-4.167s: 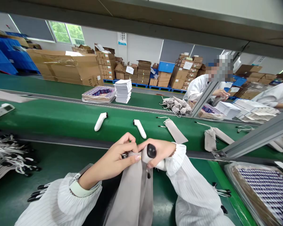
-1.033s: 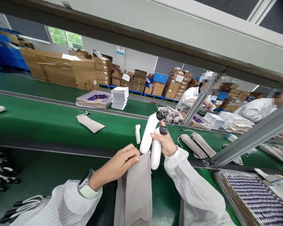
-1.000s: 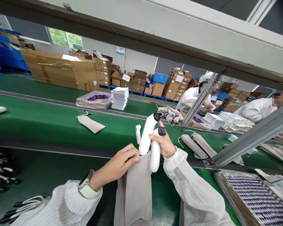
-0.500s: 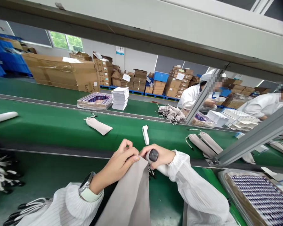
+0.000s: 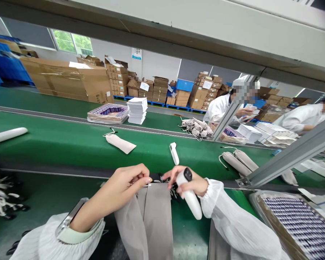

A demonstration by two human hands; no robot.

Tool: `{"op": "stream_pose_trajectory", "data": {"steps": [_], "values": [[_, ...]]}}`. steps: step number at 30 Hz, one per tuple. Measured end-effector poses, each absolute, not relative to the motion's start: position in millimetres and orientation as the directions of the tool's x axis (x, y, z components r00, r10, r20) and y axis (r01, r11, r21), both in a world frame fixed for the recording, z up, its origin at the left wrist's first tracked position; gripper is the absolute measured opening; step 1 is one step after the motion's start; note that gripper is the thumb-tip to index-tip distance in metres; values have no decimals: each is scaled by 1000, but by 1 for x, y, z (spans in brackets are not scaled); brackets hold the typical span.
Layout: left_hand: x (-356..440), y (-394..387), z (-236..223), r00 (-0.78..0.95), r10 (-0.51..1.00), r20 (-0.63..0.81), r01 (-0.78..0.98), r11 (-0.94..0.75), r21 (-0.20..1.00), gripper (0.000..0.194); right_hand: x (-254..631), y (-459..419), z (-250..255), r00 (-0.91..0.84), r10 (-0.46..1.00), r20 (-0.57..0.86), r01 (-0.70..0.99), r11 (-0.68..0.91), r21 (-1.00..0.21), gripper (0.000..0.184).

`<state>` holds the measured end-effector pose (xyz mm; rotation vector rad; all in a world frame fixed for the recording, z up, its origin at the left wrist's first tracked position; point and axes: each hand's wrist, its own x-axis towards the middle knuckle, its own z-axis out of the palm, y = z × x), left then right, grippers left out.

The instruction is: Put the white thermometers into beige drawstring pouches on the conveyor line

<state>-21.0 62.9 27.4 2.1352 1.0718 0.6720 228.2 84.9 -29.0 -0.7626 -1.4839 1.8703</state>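
Observation:
My left hand (image 5: 130, 182), a watch on its wrist, pinches the top corner of a grey cloth drawstring pouch (image 5: 159, 220) that hangs down in front of me. A bit of white cord shows at its fingertips. In my right hand (image 5: 193, 183) is a white handheld device (image 5: 191, 202) with a dark round end, its body slanting down to the right. The index finger of that hand reaches toward the pouch's upper right edge. Whether it touches the cloth, I cannot tell. Black-and-white cord ends (image 5: 173, 191) lie behind the pouch.
On the green belt (image 5: 148, 155) ahead lie a filled pouch (image 5: 121, 143), another white device (image 5: 174, 153) and more pouches (image 5: 237, 163). A tray of patterned small items (image 5: 300, 224) is at right. A metal post (image 5: 287, 148) slants across the right side. Two co-workers stand beyond.
My left hand has moved left and lower along the pouch top, which now hangs flatter. The right hand has tilted the device so its body shows. Items on the belt have shifted right.

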Motion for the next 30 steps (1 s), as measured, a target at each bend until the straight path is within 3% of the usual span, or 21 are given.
{"op": "stream_pose_trajectory", "data": {"steps": [3,6,8,12,16,19,21,24,26,28,30], "values": [[-19,60,23,511,831,220,313,-418,853,20,198,87,-29,-804,593,-46,-71,-172,-982,55],[-19,59,16,434,844,315,132,-405,905,20,168,90,-27,-853,511,-108,-30,-254,-967,85],[-21,60,16,362,862,355,79,-408,910,19,158,91,-26,-797,579,-174,38,-240,-970,75],[-31,53,31,168,897,408,-47,-406,912,13,176,92,-22,-521,832,-190,132,-142,-981,26],[-30,40,43,18,910,413,-305,-389,869,11,211,91,-23,-343,915,-214,30,-217,-976,15],[-13,32,34,149,898,414,-310,-355,882,13,212,78,-20,-543,822,-173,-136,-289,-948,21],[0,29,24,304,856,418,-264,-346,900,15,200,64,-14,-760,647,-63,-156,-276,-948,24],[12,24,14,460,782,421,-272,-327,905,17,176,43,-5,-907,420,27,-13,35,-999,24],[15,20,11,530,729,434,-352,-276,894,17,165,35,-5,-863,502,61,73,243,-967,24],[15,14,10,616,652,442,-462,-156,873,16,160,32,-13,-787,605,123,110,333,-936,22],[16,7,9,710,543,448,-524,-18,852,17,157,34,-24,-768,608,201,76,398,-914,26]]}}
